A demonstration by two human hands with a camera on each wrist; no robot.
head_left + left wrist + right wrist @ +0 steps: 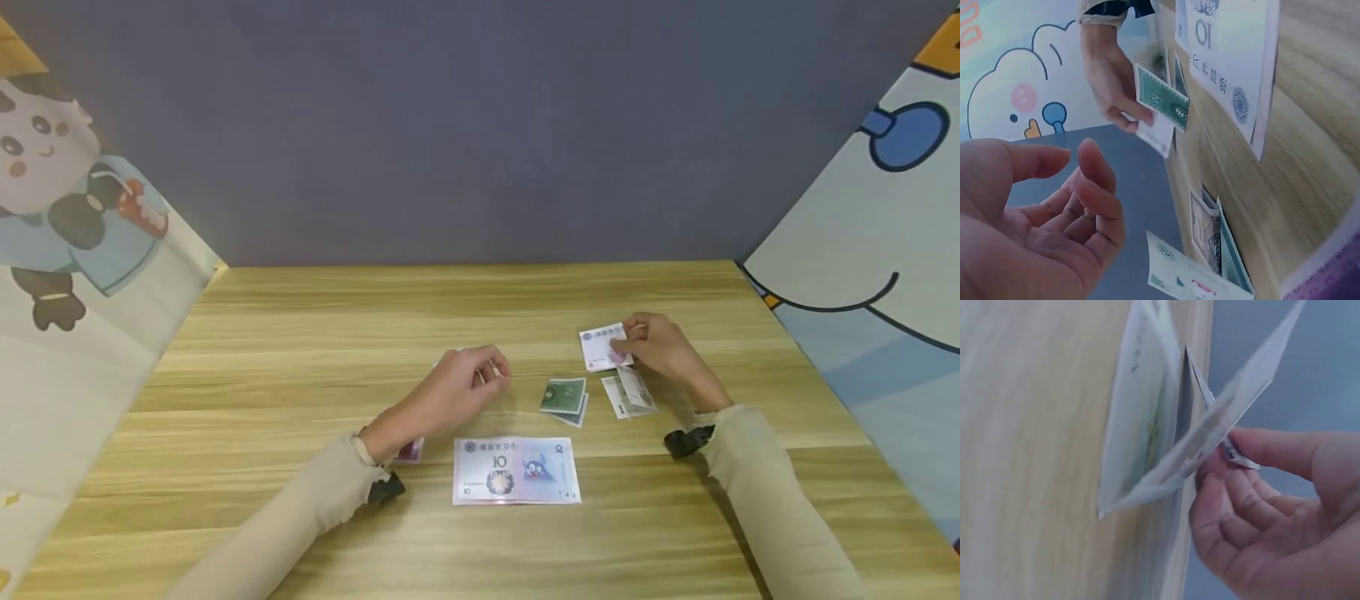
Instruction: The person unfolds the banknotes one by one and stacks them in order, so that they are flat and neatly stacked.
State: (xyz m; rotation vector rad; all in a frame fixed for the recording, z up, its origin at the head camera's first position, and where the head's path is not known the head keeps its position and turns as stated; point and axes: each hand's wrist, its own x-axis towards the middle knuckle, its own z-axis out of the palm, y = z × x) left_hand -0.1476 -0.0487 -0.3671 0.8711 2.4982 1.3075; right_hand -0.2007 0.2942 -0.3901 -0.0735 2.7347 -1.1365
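Note:
My right hand [663,346] pinches a pale purple-and-white banknote [596,348] between thumb and fingers, at the right of the table. Just below it a folded pale note marked 1 [617,400] stands partly open, with one flap rising beside the hand. My left hand [461,390] is raised over the middle, fingers loosely curled and holding nothing. In the left wrist view, its thumb and fingertips stand apart. Between the hands lies a folded green note marked 2 [564,393], overlapping a bluish one [576,416].
A flat note marked 10 [517,471] lies nearest me. A purple note [410,451] is partly hidden by my left wrist. Folded greenish notes [1188,272] stand beyond my left hand. A grey panel [480,133] rises behind the wooden table [300,333], with cartoon-printed panels at both sides.

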